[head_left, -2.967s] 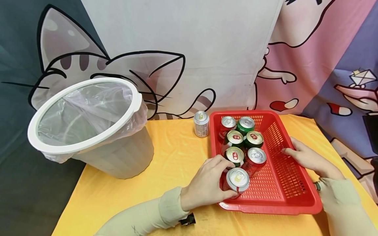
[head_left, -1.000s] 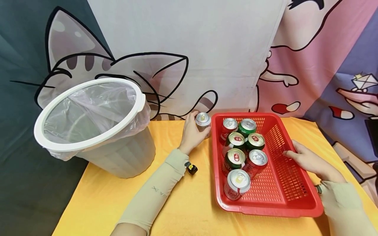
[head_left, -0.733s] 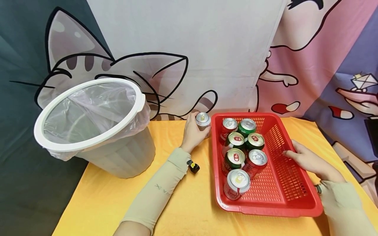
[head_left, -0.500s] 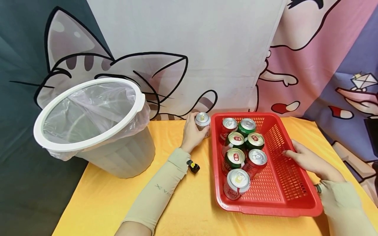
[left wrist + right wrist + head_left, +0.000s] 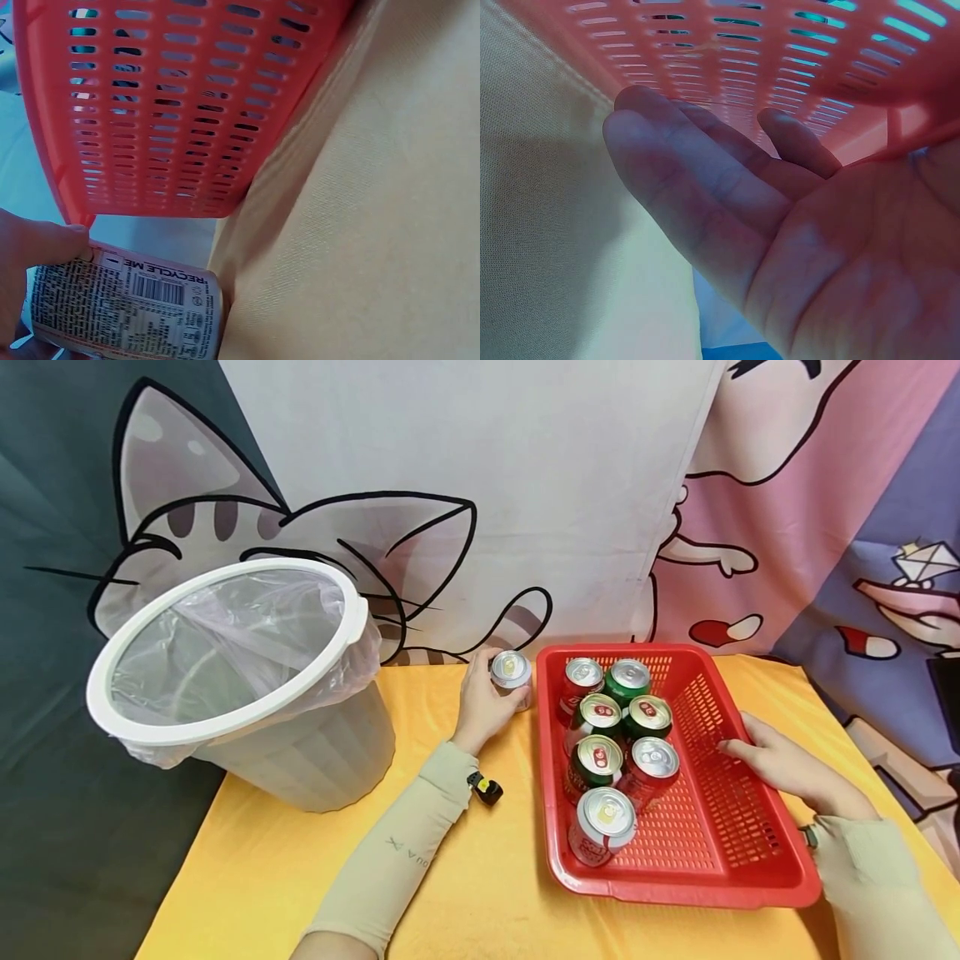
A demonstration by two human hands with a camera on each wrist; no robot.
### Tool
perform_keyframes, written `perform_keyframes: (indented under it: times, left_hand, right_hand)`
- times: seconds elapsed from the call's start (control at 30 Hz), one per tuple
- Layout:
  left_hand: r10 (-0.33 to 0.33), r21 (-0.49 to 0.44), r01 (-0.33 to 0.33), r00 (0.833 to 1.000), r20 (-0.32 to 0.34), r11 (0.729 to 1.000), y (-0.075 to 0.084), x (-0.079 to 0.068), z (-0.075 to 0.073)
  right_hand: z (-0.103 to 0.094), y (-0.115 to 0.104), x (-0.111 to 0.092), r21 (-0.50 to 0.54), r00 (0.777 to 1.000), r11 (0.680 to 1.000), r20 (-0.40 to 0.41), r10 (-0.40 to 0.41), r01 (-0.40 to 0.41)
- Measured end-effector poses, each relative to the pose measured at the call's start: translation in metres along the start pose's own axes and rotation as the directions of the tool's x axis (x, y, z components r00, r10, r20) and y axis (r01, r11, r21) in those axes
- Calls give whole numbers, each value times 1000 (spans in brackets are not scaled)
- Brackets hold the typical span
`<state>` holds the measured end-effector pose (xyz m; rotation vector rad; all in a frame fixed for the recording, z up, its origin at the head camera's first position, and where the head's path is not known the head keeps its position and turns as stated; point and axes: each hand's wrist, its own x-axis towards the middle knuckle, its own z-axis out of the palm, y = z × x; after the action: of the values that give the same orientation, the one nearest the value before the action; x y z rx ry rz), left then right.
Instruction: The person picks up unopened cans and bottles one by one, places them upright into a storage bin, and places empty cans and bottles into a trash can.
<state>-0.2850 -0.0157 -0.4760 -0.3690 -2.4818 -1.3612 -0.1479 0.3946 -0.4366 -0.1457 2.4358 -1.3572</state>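
Observation:
At the back of the table my left hand [image 5: 483, 706] holds a small silver drink can [image 5: 511, 670] around its side, thumb and fingers on opposite sides. In the left wrist view the can [image 5: 135, 304] shows printed text and a barcode, with its base at the tablecloth. Beside it is a red plastic basket [image 5: 675, 893] with several upright cans, including a silver-and-red can [image 5: 602, 827] at the near left. My right hand [image 5: 798, 772] grips the basket's right side, thumb over the rim; in the right wrist view its fingers [image 5: 705, 172] lie along the outer wall.
A grey bin [image 5: 322, 760] with a white rim and clear plastic liner stands on the left. Yellow cloth [image 5: 465, 893] covers the table. A printed curtain [image 5: 585, 510] hangs close behind the table's back edge.
My left hand has let go of the silver-and-red can in the basket, moved back and left, and taken hold of the silver can, which has lately shifted slightly left. My right hand stays put.

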Motion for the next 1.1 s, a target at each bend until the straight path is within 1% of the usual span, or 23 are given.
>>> perform_keyframes:
  times: [0.2, 0.4, 0.57, 0.7, 0.83, 1.0, 1.1]
  left_hand:
    - [34, -16, -34, 999, -6, 999, -1, -4, -4]
    - [40, -35, -41, 999, -31, 999, -1, -12, -9]
    - [83, -53, -86, 995, -56, 995, 5, -16, -13]
    - [135, -82, -142, 987, -91, 986, 18, -17, -21]
    - [179, -98, -191, 976, -127, 977, 38, -19, -34]
    - [245, -101, -263, 955, -166, 959, 62, -24, -49]
    - [290, -132, -313, 942, -167, 941, 77, -29, -54]
  right_hand:
    - [0, 1, 0, -2, 1000, 1000, 0, 5, -5]
    - [1, 0, 0, -6, 1000, 1000, 0, 4, -4]
    - [1, 0, 0, -15, 1000, 1000, -3, 2, -2]
    - [0, 0, 0, -15, 1000, 1000, -2, 4, -5]
    - [0, 0, 1, -14, 1000, 1000, 0, 9, -9]
    - [0, 0, 1, -22, 1000, 999, 0, 23, -23]
    - [0, 0, 1, -21, 1000, 999, 1, 28, -28]
